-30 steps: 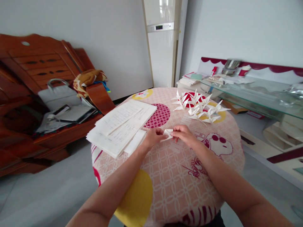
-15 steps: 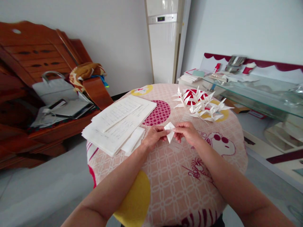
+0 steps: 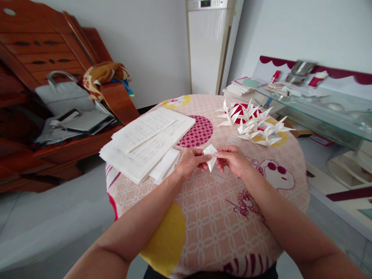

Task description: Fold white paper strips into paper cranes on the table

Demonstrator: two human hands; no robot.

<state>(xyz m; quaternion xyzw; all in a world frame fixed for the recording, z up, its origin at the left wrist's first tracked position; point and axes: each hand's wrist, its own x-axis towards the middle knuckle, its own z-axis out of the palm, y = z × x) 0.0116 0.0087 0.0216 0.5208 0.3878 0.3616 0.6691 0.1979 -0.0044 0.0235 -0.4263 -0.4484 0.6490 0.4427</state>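
A small folded white paper piece (image 3: 210,155) is held just above the round table (image 3: 221,217), which has a pink patterned cloth. My left hand (image 3: 190,162) pinches its left side and my right hand (image 3: 234,159) pinches its right side; both are closed on it. The paper stands upright with a point facing down. Several finished white paper cranes (image 3: 252,126) lie in a cluster farther back on the right of the table.
A stack of printed white sheets (image 3: 147,143) lies on the table's left. A wooden bench (image 3: 55,97) with a grey bag and papers stands at the left. A glass shelf (image 3: 316,104) with cups and books is at the right; a white standing unit (image 3: 207,42) rises behind.
The folded paper has been lifted off the cloth and turned upright between both hands. The camera has tilted down a little and shifted.
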